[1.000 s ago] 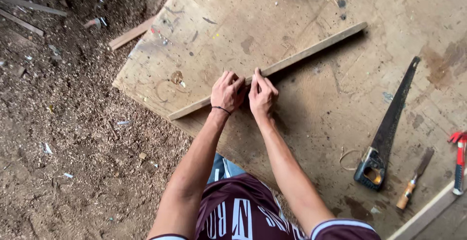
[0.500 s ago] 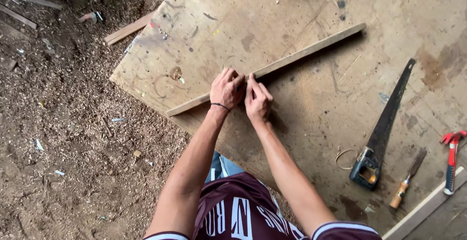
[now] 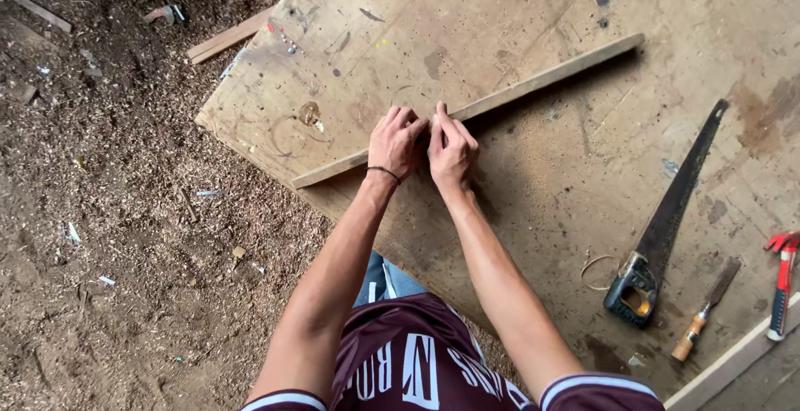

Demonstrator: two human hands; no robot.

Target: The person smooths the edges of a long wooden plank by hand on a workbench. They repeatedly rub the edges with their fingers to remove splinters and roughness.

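Wooden strip: one long wooden strip (image 3: 533, 78) is laid across the plywood board (image 3: 533, 211), running from 8 to 2 o'clock.
Hands: two; left hand (image 3: 393, 142) and right hand (image 3: 452, 149) are pressed side by side on the strip, fingers curled.
Tools at 4 o'clock: one handsaw (image 3: 667, 224), one chisel (image 3: 706, 311), one red hammer (image 3: 782, 282).

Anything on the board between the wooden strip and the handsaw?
Head view: nothing lies there. Between the wooden strip and the handsaw is only bare, stained board with sawdust. A wire loop sits nearer, beside the saw handle.
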